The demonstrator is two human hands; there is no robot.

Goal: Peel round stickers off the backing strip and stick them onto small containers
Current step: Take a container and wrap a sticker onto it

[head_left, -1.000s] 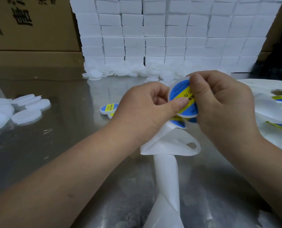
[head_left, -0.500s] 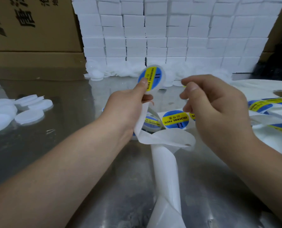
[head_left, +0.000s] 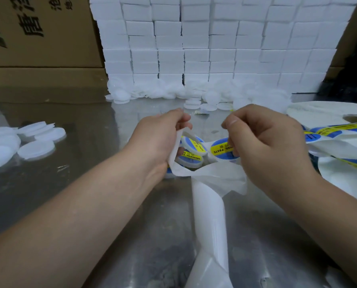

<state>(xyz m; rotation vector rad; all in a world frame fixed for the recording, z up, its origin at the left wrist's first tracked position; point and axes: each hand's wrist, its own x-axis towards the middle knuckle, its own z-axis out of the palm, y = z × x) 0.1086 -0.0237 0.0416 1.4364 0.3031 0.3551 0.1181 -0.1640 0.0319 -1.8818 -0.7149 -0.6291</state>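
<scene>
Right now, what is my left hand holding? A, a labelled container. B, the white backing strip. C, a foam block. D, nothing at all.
B: the left hand grips the white backing strip, while the labelled containers lie loose below it and the right hand pinches a sticker.

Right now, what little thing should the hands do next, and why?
Probably the right hand should peel the blue-and-yellow sticker off the backing strip. Its curled fingers are right at the sticker's edge, though I cannot tell if they pinch it yet. The left hand grips the strip beside it, which holds it steady for peeling.
</scene>
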